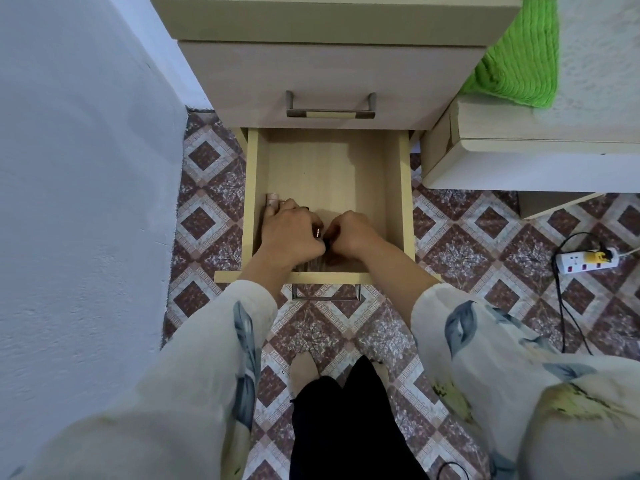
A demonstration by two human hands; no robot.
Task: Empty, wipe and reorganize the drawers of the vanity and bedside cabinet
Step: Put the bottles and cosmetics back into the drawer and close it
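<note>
The bedside cabinet's lower drawer [403,188] is pulled out over the floor, its far half bare wood. Both hands are down in its near part, close together. My left hand [289,230] lies over small items at the left wall, where a pink tube [272,199] sticks out beyond its fingers. My right hand [349,232] has curled fingers that pinch a small dark item between the two hands. A striped thing [313,263] shows under the wrists at the drawer's front. What else the hands cover is hidden. The upper drawer [329,81] is closed.
A white wall stands to the left. A bed frame [519,161] with a green towel [516,57] on it is to the right. A power strip [585,263] with a black cable lies on the patterned floor at the right. My feet are below the drawer.
</note>
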